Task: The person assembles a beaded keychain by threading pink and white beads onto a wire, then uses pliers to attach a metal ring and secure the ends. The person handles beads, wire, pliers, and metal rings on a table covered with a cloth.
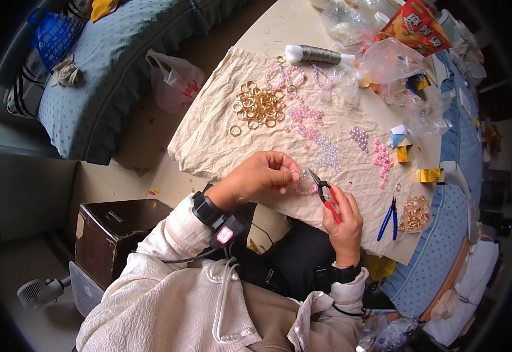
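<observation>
My left hand [263,178] pinches one end of a small loop of strung pink and clear beads [307,189] near the cloth's front edge. In my right hand [346,223] is a pair of red-handled pliers [327,199], its dark jaws pointing up and left beside the bead loop. Whether the jaws grip the strand is too small to tell. Beyond my hands, gold rings [259,105] lie heaped on the beige cloth [209,126]. Loose pink pearl beads [304,114], clear beads [327,154], lilac beads [359,138] and bright pink beads [382,157] sit in separate piles.
Blue-handled pliers [388,220] and a clear bag of gold pieces [415,214] lie at the right. A spool of grey wire [320,54] and finished bead loops [285,76] are at the back. Plastic bags [394,61] crowd the far right. A brown wooden box [112,232] stands left.
</observation>
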`<action>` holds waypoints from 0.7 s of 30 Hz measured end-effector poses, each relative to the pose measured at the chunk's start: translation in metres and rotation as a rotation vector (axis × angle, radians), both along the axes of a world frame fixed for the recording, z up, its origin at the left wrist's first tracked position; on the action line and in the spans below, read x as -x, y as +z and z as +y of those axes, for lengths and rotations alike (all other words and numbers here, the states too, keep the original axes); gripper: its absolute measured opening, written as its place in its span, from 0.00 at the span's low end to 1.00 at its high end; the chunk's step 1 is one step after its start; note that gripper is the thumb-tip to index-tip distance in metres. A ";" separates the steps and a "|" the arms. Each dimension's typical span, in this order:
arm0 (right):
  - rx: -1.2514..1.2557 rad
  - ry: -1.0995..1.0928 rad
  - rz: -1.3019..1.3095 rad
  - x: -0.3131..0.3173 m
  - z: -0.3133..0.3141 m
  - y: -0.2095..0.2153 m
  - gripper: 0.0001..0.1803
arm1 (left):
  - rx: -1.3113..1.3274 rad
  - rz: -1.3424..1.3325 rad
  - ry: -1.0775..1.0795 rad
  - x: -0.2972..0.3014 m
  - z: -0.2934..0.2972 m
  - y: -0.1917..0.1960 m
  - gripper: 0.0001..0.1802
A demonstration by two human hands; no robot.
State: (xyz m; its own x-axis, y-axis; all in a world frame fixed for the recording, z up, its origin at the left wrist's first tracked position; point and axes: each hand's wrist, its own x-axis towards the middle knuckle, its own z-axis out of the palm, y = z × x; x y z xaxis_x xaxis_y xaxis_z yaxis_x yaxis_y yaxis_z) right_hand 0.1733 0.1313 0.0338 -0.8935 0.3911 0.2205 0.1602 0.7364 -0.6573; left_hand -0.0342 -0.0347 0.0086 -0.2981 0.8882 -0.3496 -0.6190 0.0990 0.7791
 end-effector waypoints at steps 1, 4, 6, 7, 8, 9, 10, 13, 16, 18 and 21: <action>0.002 -0.004 -0.001 -0.001 0.000 0.000 0.24 | -0.030 -0.025 -0.002 0.000 0.000 0.000 0.07; -0.008 -0.020 -0.009 -0.003 0.000 -0.001 0.24 | -0.036 -0.070 -0.016 -0.002 -0.001 0.000 0.07; -0.046 -0.026 -0.003 -0.005 0.000 -0.001 0.25 | -0.036 -0.080 -0.026 -0.002 -0.001 0.001 0.07; -0.089 -0.012 0.008 -0.006 0.000 -0.001 0.25 | -0.028 -0.075 -0.025 -0.002 -0.001 0.002 0.07; -0.126 -0.002 0.019 -0.007 0.000 -0.001 0.25 | -0.021 -0.069 -0.024 -0.002 -0.001 0.002 0.08; -0.161 0.007 0.024 -0.008 0.000 -0.002 0.25 | -0.024 -0.064 -0.024 -0.003 -0.001 0.003 0.08; -0.190 0.022 0.052 -0.008 0.000 -0.002 0.25 | -0.019 -0.056 -0.012 -0.003 0.000 0.003 0.08; -0.249 0.042 0.095 -0.008 0.001 -0.005 0.26 | -0.029 -0.032 0.033 -0.006 0.002 0.004 0.09; -0.247 0.013 0.086 -0.009 0.001 -0.007 0.26 | -0.031 -0.015 0.077 -0.010 0.002 0.006 0.09; -0.214 -0.020 0.065 -0.011 0.002 -0.008 0.27 | 0.000 -0.005 0.082 -0.012 0.003 0.008 0.09; -0.206 -0.019 0.060 -0.012 0.003 -0.007 0.26 | -0.025 -0.008 0.081 -0.013 0.000 0.011 0.09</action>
State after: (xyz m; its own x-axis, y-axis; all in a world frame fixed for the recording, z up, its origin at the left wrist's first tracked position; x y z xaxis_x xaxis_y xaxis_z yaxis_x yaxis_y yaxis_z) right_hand 0.1855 0.1348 0.0264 -0.8695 0.3489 0.3497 0.1407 0.8535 -0.5018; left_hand -0.0217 -0.0347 0.0198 -0.3667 0.8698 -0.3300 -0.6304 0.0285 0.7757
